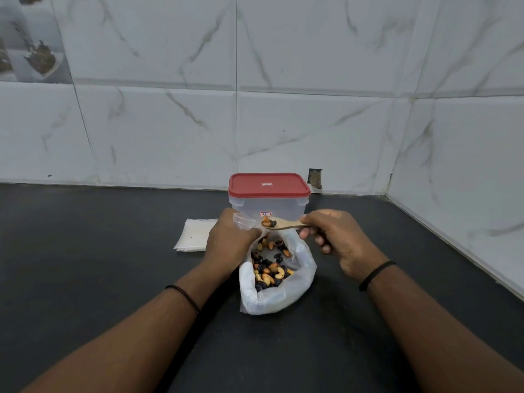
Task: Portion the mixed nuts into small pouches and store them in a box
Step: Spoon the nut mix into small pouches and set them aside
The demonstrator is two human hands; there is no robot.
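From the head camera we see our left hand point(229, 245) pinching a small clear pouch point(243, 221) by its mouth, fingers curled round the plastic. Our right hand point(337, 239) grips the handle of a wooden spoon point(283, 223), whose bowl carries a few nuts and reaches toward the left hand, just beside the pouch's opening.

Below and between the two hands sits a large open plastic bag point(280, 296) with the mixed nuts point(270, 268) inside it, cashews and dark raisins among them. Straight beyond the hands stands a clear box point(241, 204) with a red lid point(268, 185) pressed on; the spoon and both hands cover its lower front, and only a small label shows above the spoon. Just beyond and outside the left hand lies a flat stack of white pouches point(192, 235) on the dark counter point(99, 251), its near corner hidden by the hand.

A black band circles each wrist. The tiled wall point(312, 123) rises behind the box, with a small dark hole point(315, 178) at its foot beyond the right hand.

We cannot make out whether the held pouch has anything in it, since the left hand hides most of it.
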